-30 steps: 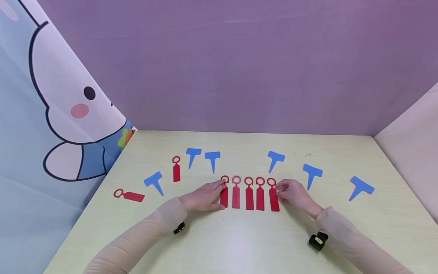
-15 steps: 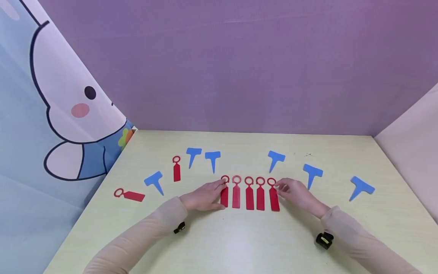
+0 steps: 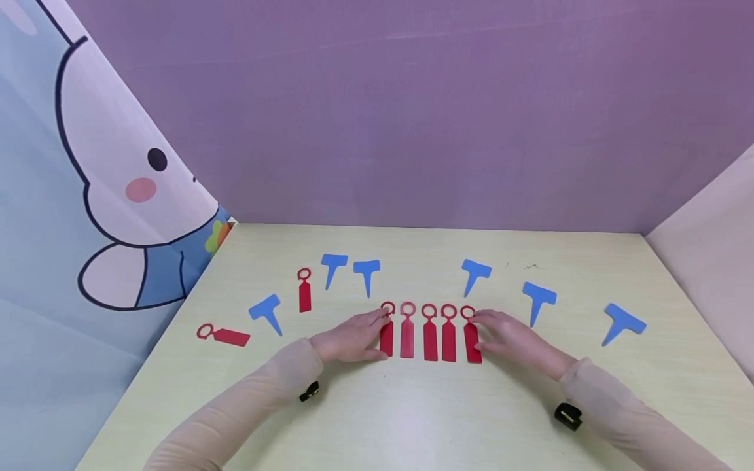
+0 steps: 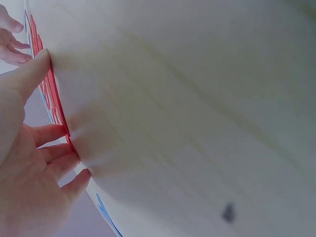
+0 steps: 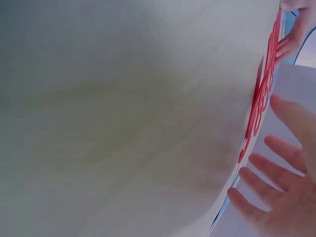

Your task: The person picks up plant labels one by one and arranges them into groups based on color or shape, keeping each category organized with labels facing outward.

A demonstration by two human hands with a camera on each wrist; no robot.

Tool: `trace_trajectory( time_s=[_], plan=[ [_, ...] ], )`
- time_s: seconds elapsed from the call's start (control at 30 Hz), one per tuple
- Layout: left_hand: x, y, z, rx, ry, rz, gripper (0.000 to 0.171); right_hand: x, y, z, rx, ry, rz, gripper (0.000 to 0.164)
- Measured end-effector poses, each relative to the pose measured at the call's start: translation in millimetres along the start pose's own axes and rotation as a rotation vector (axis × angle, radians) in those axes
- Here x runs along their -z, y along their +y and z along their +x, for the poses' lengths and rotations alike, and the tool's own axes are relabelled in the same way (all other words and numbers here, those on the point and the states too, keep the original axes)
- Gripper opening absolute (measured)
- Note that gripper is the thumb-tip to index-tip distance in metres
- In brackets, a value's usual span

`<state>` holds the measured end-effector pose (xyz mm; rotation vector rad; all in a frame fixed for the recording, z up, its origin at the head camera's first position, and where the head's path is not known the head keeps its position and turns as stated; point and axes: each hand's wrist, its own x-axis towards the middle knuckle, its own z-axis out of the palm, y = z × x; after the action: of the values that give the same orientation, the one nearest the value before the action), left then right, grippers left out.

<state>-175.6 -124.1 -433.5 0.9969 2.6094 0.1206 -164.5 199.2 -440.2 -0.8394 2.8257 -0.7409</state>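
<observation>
In the head view, several flat red tags with ring tops lie side by side in a row, a middle red tag (image 3: pixel 430 343) among them. My left hand (image 3: pixel 351 337) rests at the leftmost red tag (image 3: pixel 386 340), its fingertips at the ring and its thumb at the bottom end. At the other end, my right hand (image 3: pixel 518 338) is beside the rightmost red tag (image 3: pixel 472 345), which leans slightly. Its fingers (image 5: pixel 269 180) are spread in the right wrist view. The left wrist view has the left thumb (image 4: pixel 37 74) and fingertips along the red edge.
Two more red tags lie off to the left, one upright red tag (image 3: pixel 304 296) and one sideways red tag (image 3: pixel 231 337). Several blue T-shaped plant labels lie around, such as one blue label (image 3: pixel 367 271) behind the row and another blue label (image 3: pixel 622 320) at far right.
My right hand has loosened from a pinch near the rightmost tag to spread fingers, its wrist shifting slightly right. My left hand and the row of tags look the same.
</observation>
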Motion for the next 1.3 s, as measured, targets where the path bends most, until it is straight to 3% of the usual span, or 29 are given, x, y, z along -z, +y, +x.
trace_trajectory(
  time_s=[0.13, 0.43, 1.3],
  plan=[
    [0.2, 0.2, 0.1, 0.001, -0.004, -0.005, 0.075, 0.8, 0.8, -3.1, -0.014, -0.053, 0.008, 0.06],
    [0.6, 0.7, -0.6, 0.01, -0.013, 0.001, 0.075, 1.4, 3.7, -4.3, 0.051, -0.118, -0.048, 0.065],
    [3.8, 2.9, 5.1, 0.048, 0.001, 0.0, 0.076, 7.9, 0.0, 1.1, -0.001, -0.228, 0.004, 0.066]
  ],
)
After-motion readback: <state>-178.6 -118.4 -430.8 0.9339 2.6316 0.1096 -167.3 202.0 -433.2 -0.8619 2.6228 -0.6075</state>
